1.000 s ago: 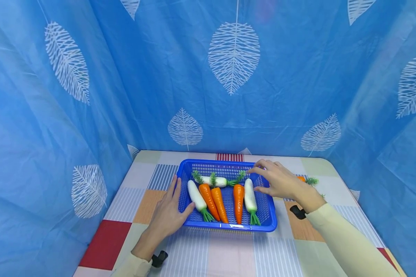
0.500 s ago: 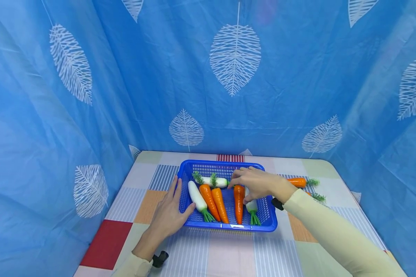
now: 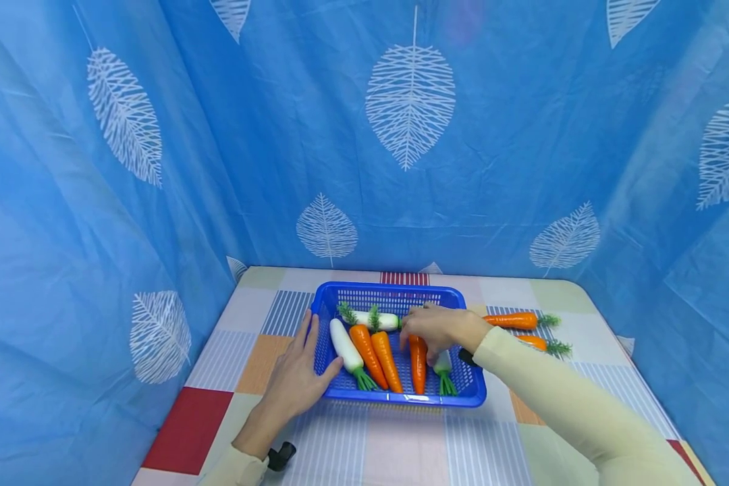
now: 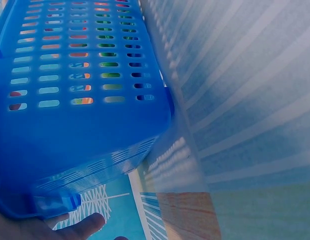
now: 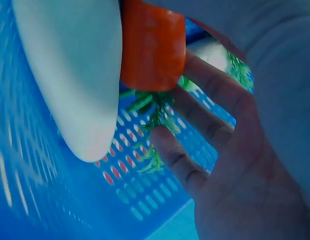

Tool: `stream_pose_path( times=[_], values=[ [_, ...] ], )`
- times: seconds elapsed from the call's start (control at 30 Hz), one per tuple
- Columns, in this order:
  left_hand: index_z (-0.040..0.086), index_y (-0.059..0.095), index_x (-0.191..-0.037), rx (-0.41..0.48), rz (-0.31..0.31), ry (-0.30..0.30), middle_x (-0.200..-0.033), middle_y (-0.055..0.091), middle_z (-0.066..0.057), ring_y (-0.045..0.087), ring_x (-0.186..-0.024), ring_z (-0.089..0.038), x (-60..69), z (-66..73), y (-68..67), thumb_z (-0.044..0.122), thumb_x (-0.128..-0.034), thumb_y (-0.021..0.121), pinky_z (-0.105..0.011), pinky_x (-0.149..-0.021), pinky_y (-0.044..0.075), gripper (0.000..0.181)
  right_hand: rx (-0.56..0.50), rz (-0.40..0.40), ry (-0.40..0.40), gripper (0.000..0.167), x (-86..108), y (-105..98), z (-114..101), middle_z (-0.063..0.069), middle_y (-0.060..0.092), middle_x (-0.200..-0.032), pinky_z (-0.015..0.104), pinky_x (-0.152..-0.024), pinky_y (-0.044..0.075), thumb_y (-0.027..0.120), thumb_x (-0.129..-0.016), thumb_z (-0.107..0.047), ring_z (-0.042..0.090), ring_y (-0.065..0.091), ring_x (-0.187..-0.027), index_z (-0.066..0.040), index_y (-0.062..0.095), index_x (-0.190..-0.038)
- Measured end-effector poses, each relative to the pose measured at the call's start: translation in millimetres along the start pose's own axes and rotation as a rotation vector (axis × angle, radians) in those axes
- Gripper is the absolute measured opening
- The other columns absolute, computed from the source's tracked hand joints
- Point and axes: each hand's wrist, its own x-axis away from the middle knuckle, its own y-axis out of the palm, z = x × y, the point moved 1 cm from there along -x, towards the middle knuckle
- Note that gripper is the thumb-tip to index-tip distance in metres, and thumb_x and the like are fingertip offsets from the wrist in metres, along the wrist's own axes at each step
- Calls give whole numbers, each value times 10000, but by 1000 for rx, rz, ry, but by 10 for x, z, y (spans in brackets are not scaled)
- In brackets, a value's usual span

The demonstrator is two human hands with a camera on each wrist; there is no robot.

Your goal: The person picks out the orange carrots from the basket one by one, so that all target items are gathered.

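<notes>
A blue basket (image 3: 395,398) holds orange carrots and white radishes with green tops. My left hand (image 3: 294,378) rests along its left rim, fingers extended; in the left wrist view, fingers (image 4: 87,226) show by the basket's lower corner. My right hand (image 3: 437,331) reaches inside and grips a carrot (image 3: 418,371) near its leafy end, fingers on one side and thumb on the other. Beside it lies a radish (image 3: 442,368), partly covered by the hand and large in the right wrist view. Another radish (image 3: 376,320) lies crosswise at the back.
Left in the basket are a radish (image 3: 345,345) and two carrots, one carrot (image 3: 367,352) beside the other. On the checked tablecloth (image 3: 401,445), right of the basket, lie a carrot (image 3: 516,320) and another carrot (image 3: 533,342). A blue leaf-patterned curtain (image 3: 401,216) surrounds the table.
My right hand has moved left and down from above the basket's right side onto the carrot, uncovering the two carrots on the table. My left hand has stayed in place.
</notes>
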Motion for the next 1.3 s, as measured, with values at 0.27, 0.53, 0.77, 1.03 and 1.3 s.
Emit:
stream_pose_path(
  times=[0.27, 0.53, 0.77, 1.03, 1.3],
  values=[
    [95, 213, -1874, 6, -4, 11, -1984, 124, -165, 475, -1689, -544, 8, 31, -4, 552, -1106, 719, -851, -1263, 464, 1027, -11, 0, 19, 327, -12, 55, -35, -73, 761, -1321, 519, -1238, 543, 1040, -900, -258, 195, 558, -1269, -377, 905, -1174],
    [100, 203, -1876, 12, -5, 17, -1986, 113, -160, 467, -1696, -540, 8, 45, -3, 563, -1109, 708, -850, -1271, 458, 1029, -9, 49, 1, 276, 48, 5, -5, -89, 737, -1215, 446, -1093, 566, 1047, -895, -293, 162, 584, -1156, -360, 872, -1097],
    [92, 201, -1875, 4, -5, 13, -1982, 122, -176, 461, -1698, -545, 6, 29, -8, 557, -1113, 710, -843, -1277, 456, 1027, 5, 81, -4, 275, 128, -32, 15, -95, 724, -1139, 407, -1024, 600, 1041, -905, -307, 140, 629, -1049, -349, 847, -1096],
    [95, 178, -1878, 6, -10, 8, -1988, 75, -164, 440, -1709, -551, 9, 16, -15, 561, -1119, 706, -842, -1288, 445, 1036, -2, 159, -15, 272, 206, -65, 25, -102, 810, -1117, 465, -1036, 619, 1042, -905, -315, 148, 682, -1045, -319, 844, -1092],
    [75, 179, -1874, 8, -3, 22, -1985, 80, -180, 441, -1704, -560, 8, -1, -28, 564, -1115, 697, -829, -1286, 458, 1041, -11, 232, -24, 272, 314, -130, 11, -113, 831, -1150, 474, -1063, 614, 1023, -929, -333, 163, 670, -1074, -316, 843, -1132]
  ],
)
